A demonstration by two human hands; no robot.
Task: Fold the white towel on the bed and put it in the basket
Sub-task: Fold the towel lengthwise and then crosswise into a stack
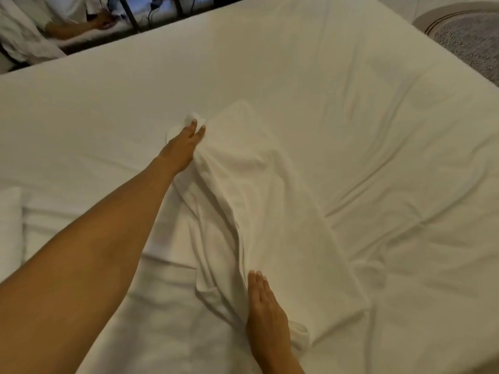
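Observation:
The white towel (270, 201) lies stretched lengthwise on the white bed (351, 90), rumpled with long folds down its left side. My left hand (183, 141) reaches far forward and pinches the towel's far left corner between its fingers. My right hand (266, 306) rests flat, fingers together, on the towel's near edge, pressing it to the sheet. No basket is in view.
A white pillow (9, 228) sits at the left edge of the bed. Beyond the far edge of the bed, another person's arm (75, 29) rests among white cloth. A grey round rug (469, 36) lies on the floor at the top right.

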